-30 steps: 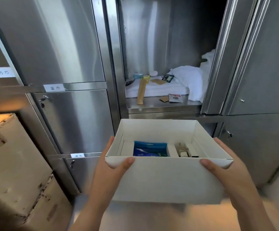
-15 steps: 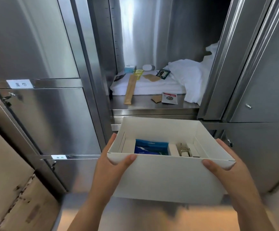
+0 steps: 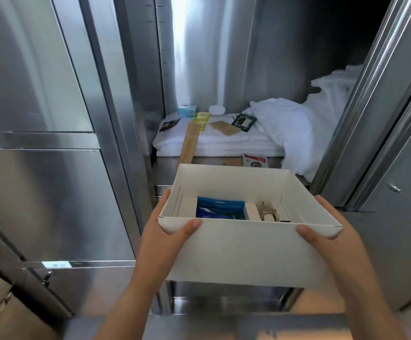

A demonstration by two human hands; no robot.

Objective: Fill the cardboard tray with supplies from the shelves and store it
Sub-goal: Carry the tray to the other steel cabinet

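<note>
Steel shelf [image 3: 167, 168] crowded with white towels [image 3: 224, 143] and packets [image 3: 243, 121]; hands, left [image 3: 162, 244] and right [image 3: 334, 246], grip cardboard tray [image 3: 243, 253].

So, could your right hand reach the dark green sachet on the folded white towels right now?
Probably not yet: the right hand grips the white cardboard tray, as does the left hand. Otherwise the way looks free; the dark green sachet lies uncovered in the open compartment.

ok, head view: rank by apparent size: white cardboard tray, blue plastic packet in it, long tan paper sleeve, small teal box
1. white cardboard tray
2-3. blue plastic packet, long tan paper sleeve: close; packet nearer, partly hidden
4. small teal box, farthest back
</note>
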